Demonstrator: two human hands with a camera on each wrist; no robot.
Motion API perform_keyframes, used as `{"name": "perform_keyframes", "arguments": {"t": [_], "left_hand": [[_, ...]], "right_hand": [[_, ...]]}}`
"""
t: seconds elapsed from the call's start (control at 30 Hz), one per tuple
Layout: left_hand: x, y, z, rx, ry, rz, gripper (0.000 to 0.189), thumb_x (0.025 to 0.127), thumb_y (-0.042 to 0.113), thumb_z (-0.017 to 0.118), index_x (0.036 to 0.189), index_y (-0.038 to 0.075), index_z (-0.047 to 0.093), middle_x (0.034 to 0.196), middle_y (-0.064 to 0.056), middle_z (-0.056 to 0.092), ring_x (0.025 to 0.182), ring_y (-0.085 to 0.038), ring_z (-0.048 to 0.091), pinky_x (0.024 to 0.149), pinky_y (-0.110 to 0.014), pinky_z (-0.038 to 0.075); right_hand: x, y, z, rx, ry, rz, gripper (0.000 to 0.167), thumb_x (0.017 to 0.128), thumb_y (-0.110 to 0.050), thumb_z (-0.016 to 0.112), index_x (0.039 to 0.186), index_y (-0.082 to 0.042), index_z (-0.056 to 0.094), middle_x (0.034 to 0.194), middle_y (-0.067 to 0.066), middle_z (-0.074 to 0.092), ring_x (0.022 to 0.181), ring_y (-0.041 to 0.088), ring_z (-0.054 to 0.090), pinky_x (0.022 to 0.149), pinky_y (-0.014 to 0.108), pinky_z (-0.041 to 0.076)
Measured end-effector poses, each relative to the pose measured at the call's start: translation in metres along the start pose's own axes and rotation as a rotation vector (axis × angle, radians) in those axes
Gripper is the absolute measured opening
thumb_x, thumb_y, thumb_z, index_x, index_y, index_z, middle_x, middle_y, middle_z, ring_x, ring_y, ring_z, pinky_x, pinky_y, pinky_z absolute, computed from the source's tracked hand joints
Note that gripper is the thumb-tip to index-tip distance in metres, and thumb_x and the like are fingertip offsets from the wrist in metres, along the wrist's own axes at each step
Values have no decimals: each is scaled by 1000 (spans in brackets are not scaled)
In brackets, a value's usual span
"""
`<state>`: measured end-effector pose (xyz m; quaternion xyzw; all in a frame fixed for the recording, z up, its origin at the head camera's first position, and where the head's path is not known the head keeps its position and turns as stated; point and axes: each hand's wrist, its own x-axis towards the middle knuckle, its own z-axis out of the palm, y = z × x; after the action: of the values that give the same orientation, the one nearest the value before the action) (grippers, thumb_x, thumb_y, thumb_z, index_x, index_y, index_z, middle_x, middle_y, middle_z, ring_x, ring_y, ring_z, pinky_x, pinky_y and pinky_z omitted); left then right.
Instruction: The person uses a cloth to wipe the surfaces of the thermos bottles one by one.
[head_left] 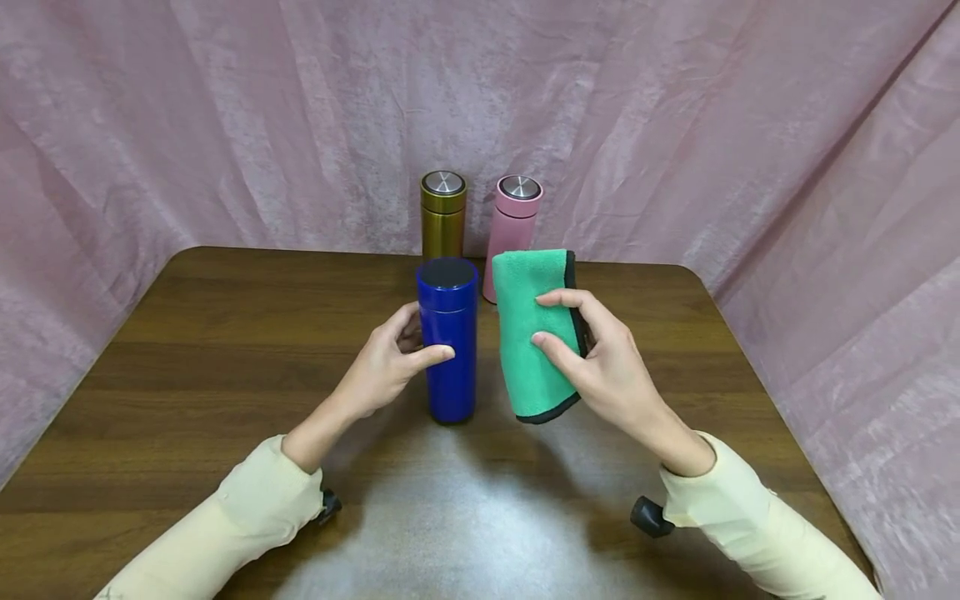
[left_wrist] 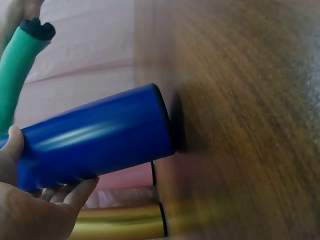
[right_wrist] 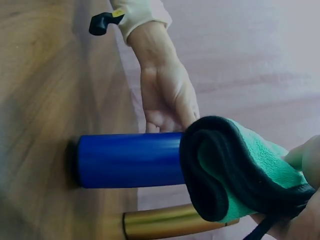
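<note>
A blue thermos bottle with a dark top stands upright in the middle of the head view, its base right at the wooden tabletop. My left hand grips it from the left, thumb across the front and fingers round the back. To the right, my right hand pinches a folded green cloth with black edging, held up beside the bottle above the table. In the right wrist view the cloth's folded layers overlap the bottle's upper part.
Behind the blue bottle stand a gold thermos bottle and a pink one, both with silvery lid tops. Pink curtains hang along the back and right side of the brown wooden table.
</note>
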<state>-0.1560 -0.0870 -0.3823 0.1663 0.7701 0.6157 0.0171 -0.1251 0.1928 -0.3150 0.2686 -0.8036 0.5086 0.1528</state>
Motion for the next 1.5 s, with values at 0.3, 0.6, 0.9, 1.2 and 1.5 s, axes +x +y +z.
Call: {"name": "perform_keyframes", "arguments": {"t": [0.3, 0.6, 0.9, 1.2, 1.5], "left_hand": [[3, 3, -1, -32, -8, -32, 70, 95, 17, 78, 153, 5, 43, 141, -16, 61, 126, -31, 62, 105, -49, 52], [7, 4, -1, -20, 9, -44, 67, 94, 16, 80, 150, 4, 46, 135, -16, 65, 120, -32, 65, 101, -48, 54], [7, 2, -3, -35, 33, -62, 65, 95, 16, 79, 149, 3, 45, 138, -19, 62, 123, -36, 64, 104, -51, 52], [7, 1, -4, -50, 33, -54, 65, 95, 17, 78, 149, 2, 43, 139, -19, 61, 123, -37, 63, 103, -51, 53], [10, 3, -2, 6, 28, -25, 68, 92, 18, 82, 148, 5, 46, 140, -17, 61, 122, -34, 64, 100, -48, 55]], "right_hand": [[13, -2, 24, -95, 60, -244, 37, 90, 1, 79, 124, -3, 66, 111, 10, 64, 94, 19, 63, 76, 22, 53], [12, 19, 44, -201, 33, -285, 29, 89, -1, 80, 116, -3, 69, 110, 10, 63, 98, 20, 64, 84, 32, 54], [-1, 32, 54, -260, -101, -200, 23, 90, -1, 79, 111, -6, 69, 103, 5, 61, 86, 17, 61, 72, 33, 56], [-29, 42, 65, -296, -313, -72, 26, 88, -2, 80, 110, -9, 67, 99, 3, 58, 78, 16, 57, 65, 28, 54], [-30, 47, 66, -341, -677, 97, 24, 86, 1, 74, 107, -9, 68, 94, 1, 58, 78, 15, 50, 62, 24, 46]]}}
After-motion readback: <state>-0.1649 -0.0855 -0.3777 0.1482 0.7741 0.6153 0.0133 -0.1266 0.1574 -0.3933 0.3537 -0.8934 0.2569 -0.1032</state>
